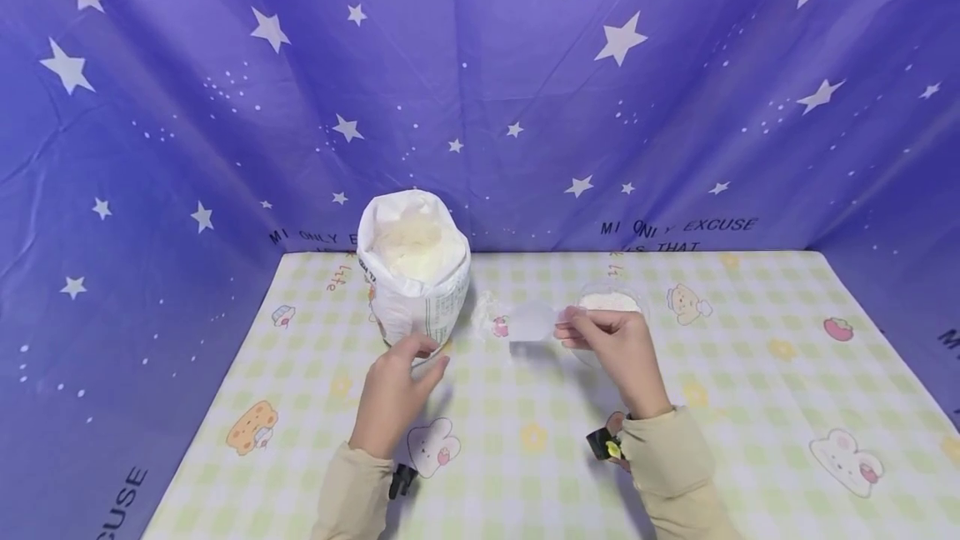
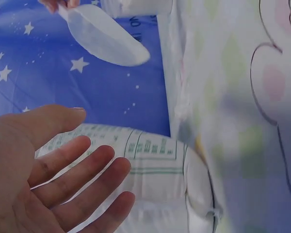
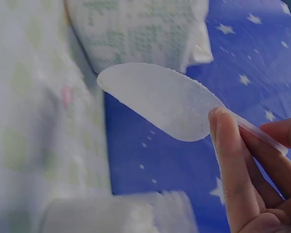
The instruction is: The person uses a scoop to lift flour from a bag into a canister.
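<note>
A translucent white scoop (image 1: pixel 531 322) is pinched at its handle between the thumb and fingers of my right hand (image 1: pixel 611 348). In the right wrist view the scoop's bowl (image 3: pixel 155 99) points toward the bag, with a thin white film on it. My left hand (image 1: pixel 397 390) is at the near side of an open white bag (image 1: pixel 420 307), its fingers spread and relaxed by the printed wall in the left wrist view. Pale powder (image 1: pixel 416 248) fills the bag nearly to its rolled rim. Behind my right hand stands a clear container (image 1: pixel 641 300) with white powder (image 1: pixel 609 302) in it.
Crumpled clear plastic (image 1: pixel 487 313) lies between the bag and the container. A green checked tablecloth (image 1: pixel 510 482) with cartoon prints covers the table. Behind the table hangs a blue curtain (image 1: pixel 480 90) with white stars, which also runs along both sides.
</note>
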`<state>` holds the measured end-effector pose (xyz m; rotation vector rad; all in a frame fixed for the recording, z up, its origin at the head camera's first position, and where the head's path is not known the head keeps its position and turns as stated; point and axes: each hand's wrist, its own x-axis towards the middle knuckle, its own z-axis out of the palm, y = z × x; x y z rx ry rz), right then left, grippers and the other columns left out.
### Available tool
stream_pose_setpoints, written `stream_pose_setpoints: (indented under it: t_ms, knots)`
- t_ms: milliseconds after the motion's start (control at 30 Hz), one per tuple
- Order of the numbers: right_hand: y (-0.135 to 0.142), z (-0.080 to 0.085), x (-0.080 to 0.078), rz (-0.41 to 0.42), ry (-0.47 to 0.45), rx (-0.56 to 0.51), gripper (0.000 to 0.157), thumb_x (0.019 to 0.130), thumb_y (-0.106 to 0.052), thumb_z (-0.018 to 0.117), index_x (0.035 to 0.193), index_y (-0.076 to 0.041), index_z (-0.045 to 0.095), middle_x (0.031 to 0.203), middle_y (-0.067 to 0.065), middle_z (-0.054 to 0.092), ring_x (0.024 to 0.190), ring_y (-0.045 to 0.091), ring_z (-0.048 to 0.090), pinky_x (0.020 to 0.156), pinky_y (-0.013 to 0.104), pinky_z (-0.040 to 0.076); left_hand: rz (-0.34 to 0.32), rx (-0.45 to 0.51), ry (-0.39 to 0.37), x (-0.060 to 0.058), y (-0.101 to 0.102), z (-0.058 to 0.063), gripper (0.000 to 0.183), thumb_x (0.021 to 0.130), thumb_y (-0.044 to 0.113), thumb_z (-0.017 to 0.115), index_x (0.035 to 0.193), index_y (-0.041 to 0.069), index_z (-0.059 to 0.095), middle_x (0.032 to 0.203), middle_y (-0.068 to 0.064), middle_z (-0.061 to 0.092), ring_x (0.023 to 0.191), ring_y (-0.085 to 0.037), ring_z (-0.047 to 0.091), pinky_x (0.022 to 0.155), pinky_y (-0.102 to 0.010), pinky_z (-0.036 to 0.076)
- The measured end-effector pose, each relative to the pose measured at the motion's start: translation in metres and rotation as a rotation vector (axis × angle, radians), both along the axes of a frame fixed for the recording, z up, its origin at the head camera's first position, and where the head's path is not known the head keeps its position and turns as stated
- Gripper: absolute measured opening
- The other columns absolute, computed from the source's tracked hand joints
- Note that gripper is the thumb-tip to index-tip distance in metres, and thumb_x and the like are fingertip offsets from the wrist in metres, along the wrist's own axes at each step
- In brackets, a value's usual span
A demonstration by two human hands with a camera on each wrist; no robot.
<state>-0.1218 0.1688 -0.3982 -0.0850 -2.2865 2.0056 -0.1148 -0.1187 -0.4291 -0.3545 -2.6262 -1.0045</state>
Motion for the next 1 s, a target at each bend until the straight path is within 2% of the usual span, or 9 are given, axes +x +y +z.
stream_pose_setpoints:
  t_ms: [133, 233, 333, 467, 533, 667, 833, 1000]
  knots:
    - [-0.012, -0.012, 0.0, -0.008, -0.036, 0.02, 0.022, 0.096, -0.006, 0.062, 0.106, 0.011, 0.072, 0.091, 0.022, 0.074, 0.074, 0.017, 0.075, 0.073, 0.03, 0.064, -0.028, -0.012, 0.004, 0.003, 0.006, -0.002, 0.02, 0.085, 0.017, 0.078, 0.102, 0.01, 0.07, 0.101, -0.002, 0.073, 0.094, -0.021, 0.07, 0.084, -0.038, 0.061]
    - [-0.018, -0.02, 0.001, -0.034, -0.054, 0.052, 0.02, 0.095, -0.006, 0.063, 0.103, 0.01, 0.073, 0.089, 0.021, 0.075, 0.074, 0.02, 0.075, 0.07, 0.029, 0.064, -0.046, -0.022, 0.018, 0.004, 0.01, -0.005, 0.019, 0.085, 0.017, 0.078, 0.101, 0.01, 0.069, 0.1, -0.001, 0.072, 0.091, -0.019, 0.07, 0.08, -0.036, 0.061]
    - [-0.022, -0.027, 0.003, -0.07, -0.046, 0.162, 0.021, 0.096, -0.011, 0.064, 0.094, 0.006, 0.076, 0.081, 0.015, 0.075, 0.071, 0.022, 0.074, 0.063, 0.026, 0.063, -0.067, -0.026, 0.011, 0.003, 0.014, -0.009, 0.02, 0.086, 0.016, 0.078, 0.102, 0.009, 0.068, 0.102, -0.002, 0.071, 0.09, -0.019, 0.07, 0.077, -0.035, 0.061]
    - [-0.024, -0.032, 0.005, -0.092, -0.033, 0.341, 0.028, 0.096, -0.021, 0.066, 0.08, -0.001, 0.077, 0.068, 0.005, 0.073, 0.064, 0.024, 0.071, 0.055, 0.021, 0.056, -0.084, -0.022, -0.019, 0.001, 0.021, -0.011, 0.02, 0.087, 0.017, 0.076, 0.103, 0.01, 0.068, 0.105, -0.003, 0.069, 0.09, -0.021, 0.07, 0.075, -0.035, 0.061]
    - [-0.025, -0.034, 0.006, -0.083, -0.042, 0.416, 0.034, 0.096, -0.027, 0.066, 0.074, -0.005, 0.077, 0.064, 0.002, 0.071, 0.059, 0.021, 0.068, 0.054, 0.019, 0.051, -0.091, -0.023, -0.032, 0.0, 0.024, -0.012, 0.019, 0.088, 0.019, 0.075, 0.103, 0.01, 0.068, 0.105, -0.003, 0.069, 0.091, -0.02, 0.069, 0.075, -0.034, 0.061]
    - [-0.025, -0.036, 0.008, -0.061, -0.084, 0.561, 0.047, 0.097, -0.043, 0.062, 0.064, -0.01, 0.072, 0.056, -0.003, 0.065, 0.051, 0.013, 0.056, 0.052, 0.022, 0.044, -0.105, -0.02, -0.043, -0.001, 0.03, -0.014, 0.019, 0.089, 0.02, 0.075, 0.103, 0.009, 0.068, 0.104, -0.004, 0.07, 0.091, -0.02, 0.069, 0.075, -0.033, 0.06]
    - [-0.024, -0.039, 0.008, -0.026, -0.158, 0.693, 0.063, 0.097, -0.057, 0.053, 0.053, -0.012, 0.061, 0.048, -0.005, 0.053, 0.047, 0.013, 0.046, 0.05, 0.026, 0.04, -0.119, -0.031, -0.036, -0.002, 0.039, -0.019, 0.017, 0.088, 0.019, 0.076, 0.101, 0.01, 0.068, 0.1, -0.003, 0.071, 0.089, -0.019, 0.069, 0.076, -0.032, 0.06]
    - [-0.023, -0.043, 0.011, 0.056, -0.183, 0.766, 0.059, 0.097, -0.053, 0.055, 0.053, -0.014, 0.055, 0.046, -0.006, 0.049, 0.045, 0.013, 0.044, 0.046, 0.025, 0.037, -0.143, -0.035, -0.051, -0.001, 0.046, -0.026, 0.017, 0.088, 0.019, 0.075, 0.101, 0.01, 0.068, 0.1, -0.003, 0.07, 0.089, -0.018, 0.069, 0.076, -0.029, 0.06]
